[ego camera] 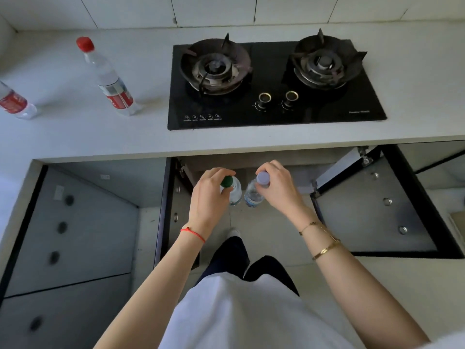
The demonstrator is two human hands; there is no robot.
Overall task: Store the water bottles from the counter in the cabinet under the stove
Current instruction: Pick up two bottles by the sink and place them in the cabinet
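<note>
My left hand [210, 197] grips the neck of a clear bottle with a green cap [235, 192]. My right hand [279, 187] grips a clear bottle with a pale purple cap [254, 193]. Both bottles hang upright side by side in front of the open cabinet [251, 162] under the stove. On the counter [151, 137], a red-capped bottle with a red label [110, 79] stands left of the stove, and another red-labelled bottle [16, 103] is cut off by the left edge.
The black two-burner gas stove [274, 84] is set into the counter. Both cabinet doors stand open: the left one [171, 212] edge-on, the right one [372, 207] swung wide. Closed grey cabinet fronts [75, 222] fill the left. My legs stand on the tiled floor below.
</note>
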